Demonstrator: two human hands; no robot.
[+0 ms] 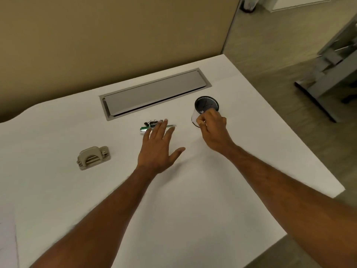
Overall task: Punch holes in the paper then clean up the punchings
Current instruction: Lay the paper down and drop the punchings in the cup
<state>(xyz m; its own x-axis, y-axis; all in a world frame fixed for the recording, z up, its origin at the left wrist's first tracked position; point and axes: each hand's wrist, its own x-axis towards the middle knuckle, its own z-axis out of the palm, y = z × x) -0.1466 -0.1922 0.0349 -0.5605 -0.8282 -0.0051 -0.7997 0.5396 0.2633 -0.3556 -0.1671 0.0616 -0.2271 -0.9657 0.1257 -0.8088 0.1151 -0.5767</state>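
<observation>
Tabletop (241, 171), white and smooth, carries one beige metal hole punch (93, 158), one round black mesh cup with a white wrap (195, 115), one thin green pen (171, 125), one small green-and-white box (144, 130) and a blurred clump of black clips (152, 123). One long grey flap (154, 92) is set into the surface behind them. The left-hand grip (158, 147) is wide open, fingers straight and spread, holding nothing, with its fingertips over the pen and clips. The hole punch lies apart to its left, untouched. The right-hand grip (211, 126) is curled tight, thumb and fingers pinching the cup's near rim. White paper (7, 242) shows faintly at the lower left corner, well away from both
</observation>
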